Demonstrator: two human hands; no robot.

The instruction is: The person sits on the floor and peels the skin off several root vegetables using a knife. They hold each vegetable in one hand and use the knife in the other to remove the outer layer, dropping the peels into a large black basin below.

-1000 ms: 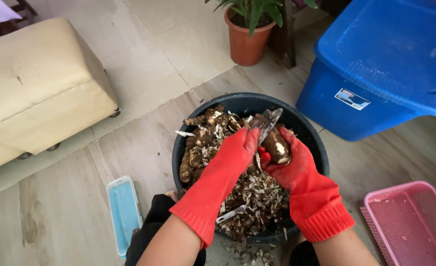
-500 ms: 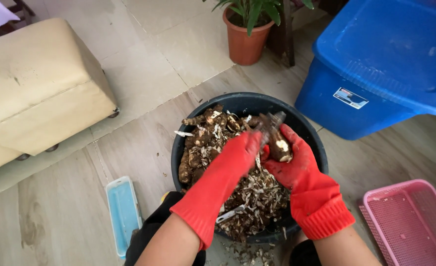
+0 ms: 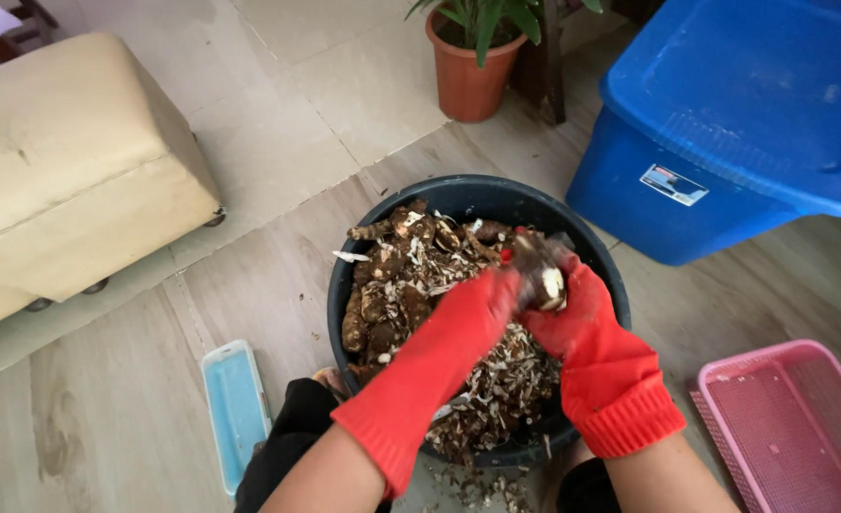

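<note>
**Two red-gloved hands on one root, over a black tub of roots and peelings**

The blue storage bin with its lid on stands at the upper right, on the floor; a beige padded ottoman sits at the upper left, well apart from it. Between them, further back, is a terracotta pot with a green plant.

The black tub lies straight in front of the person, between the knees. It holds knobbly brown roots, heaped on the left side, and a litter of pale peelings towards the near rim, with a few scraps spilled onto the floor beside it. A pink mesh basket sits at the lower right and looks empty; a pale blue tray lies on the floor at the lower left.

The right hand is closed around a small brown root, held above the tub's right half, its cut pale end facing the camera and its long axis running away from the person. The left hand reaches across from the left and touches that same root, its grip closed too; whether it holds a blade cannot be told through the blur. The right hand carries the root; the left only meets it.
</note>
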